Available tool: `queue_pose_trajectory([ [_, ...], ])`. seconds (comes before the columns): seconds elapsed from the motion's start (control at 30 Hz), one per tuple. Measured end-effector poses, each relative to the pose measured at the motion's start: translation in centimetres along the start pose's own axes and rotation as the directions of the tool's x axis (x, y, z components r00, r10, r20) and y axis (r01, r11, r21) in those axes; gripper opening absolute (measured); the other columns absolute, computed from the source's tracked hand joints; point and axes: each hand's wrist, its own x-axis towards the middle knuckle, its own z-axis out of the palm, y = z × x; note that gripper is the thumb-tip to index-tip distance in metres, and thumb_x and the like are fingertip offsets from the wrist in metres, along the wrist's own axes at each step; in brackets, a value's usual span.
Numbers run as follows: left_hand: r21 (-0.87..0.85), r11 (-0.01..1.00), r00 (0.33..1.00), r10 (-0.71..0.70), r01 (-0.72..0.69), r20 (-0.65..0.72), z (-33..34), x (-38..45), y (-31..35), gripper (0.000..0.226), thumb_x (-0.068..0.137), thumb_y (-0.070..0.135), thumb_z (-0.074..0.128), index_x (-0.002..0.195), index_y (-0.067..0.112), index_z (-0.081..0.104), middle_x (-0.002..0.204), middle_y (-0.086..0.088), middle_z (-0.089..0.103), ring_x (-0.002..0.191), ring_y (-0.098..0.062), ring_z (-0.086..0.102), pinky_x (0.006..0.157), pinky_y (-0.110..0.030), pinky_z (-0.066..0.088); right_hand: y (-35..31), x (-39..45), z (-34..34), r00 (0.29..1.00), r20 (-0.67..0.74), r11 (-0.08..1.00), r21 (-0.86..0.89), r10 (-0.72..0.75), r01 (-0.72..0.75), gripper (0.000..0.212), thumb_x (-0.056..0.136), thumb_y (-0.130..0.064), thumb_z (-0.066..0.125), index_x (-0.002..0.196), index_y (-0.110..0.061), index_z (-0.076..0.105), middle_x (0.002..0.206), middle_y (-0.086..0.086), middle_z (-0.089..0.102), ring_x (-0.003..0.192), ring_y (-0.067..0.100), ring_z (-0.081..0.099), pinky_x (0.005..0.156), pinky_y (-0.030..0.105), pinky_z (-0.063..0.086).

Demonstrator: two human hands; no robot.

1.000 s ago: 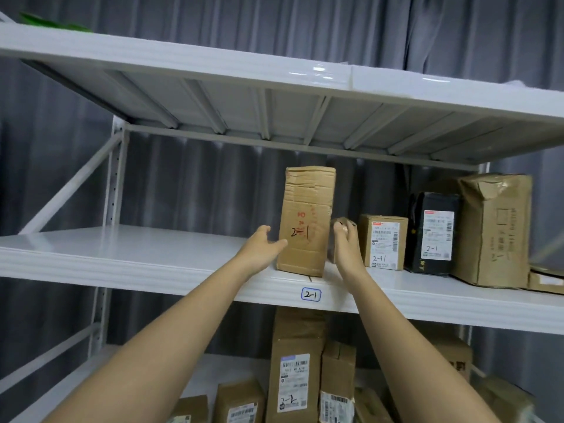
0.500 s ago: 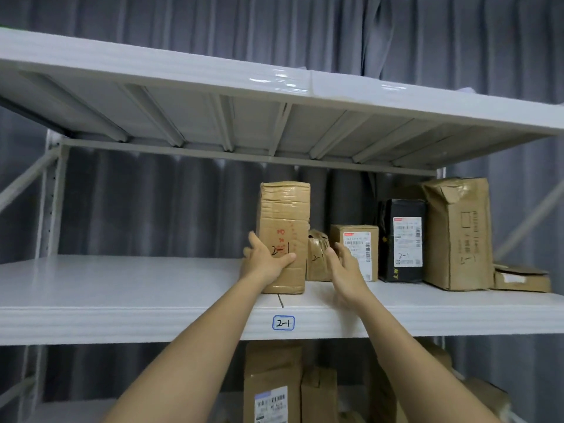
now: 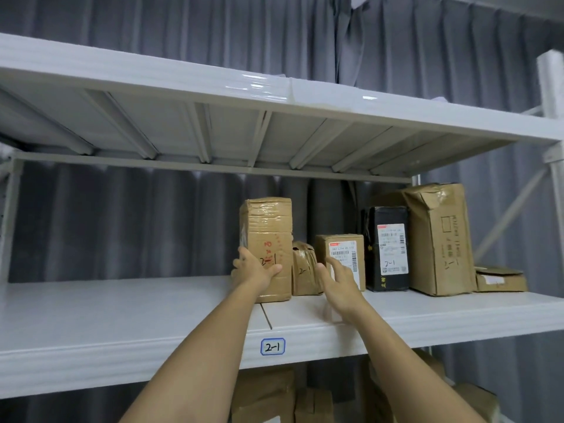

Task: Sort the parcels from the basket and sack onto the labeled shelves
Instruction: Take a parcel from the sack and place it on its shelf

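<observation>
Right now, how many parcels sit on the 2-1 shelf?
6, left to right: tall box, small crumpled one, labeled box, black parcel, big box, flat one. More may hide behind.

The single head-worn view looked forward and slightly upward, close to a white shelf (image 3: 122, 325), whose "2-1" tag (image 3: 272, 346) sat toward six o'clock.

A small blue-bordered tag (image 3: 272, 346) on the front edge of the white shelf (image 3: 122, 340) reads "2-1". The tall cardboard box (image 3: 266, 239) carries red handwriting too faint to read and a black handwritten "2-1" — partly covered by the left hand (image 3: 253, 271). The crumpled small parcel (image 3: 303, 270) shows "2-". The black parcel (image 3: 387, 248) has a white barcode label with "2-1" written on it — its small print is unreadable.
</observation>
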Motion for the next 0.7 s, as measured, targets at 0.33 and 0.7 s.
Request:
queue_pose_trajectory([
  [0.33,0.132,0.987,0.994,0.078,-0.086,0.071,-5.1,-3.2,-1.7,0.069,0.089,0.040,0.063,0.141,0.010,0.031,0.144,-0.015,0.035,0.128,-0.034,0.043,0.102,-0.041,0.039,-2.0,-3.7,1.4,0.993,0.011,0.982,-0.152,-0.115,0.116,0.043,0.097,-0.017,0.049,0.139,-0.017,0.050,0.143,0.009,0.047,0.129,0.025,0.045,0.105,0.036,0.038],
  [0.7,0.250,0.953,0.956,0.224,-0.173,-0.192,-16.9,-16.9,-14.4,0.018,0.095,0.029,0.047,0.107,0.019,0.056,0.098,-0.001,0.061,0.092,-0.023,0.058,0.082,-0.037,0.048,-9.5,-17.4,16.9,0.843,0.058,0.839,-0.076,-0.535,0.538,0.022,0.087,-0.006,0.052,0.100,-0.011,0.068,0.105,0.006,0.056,0.102,0.022,0.046,0.088,0.038,0.043],
])
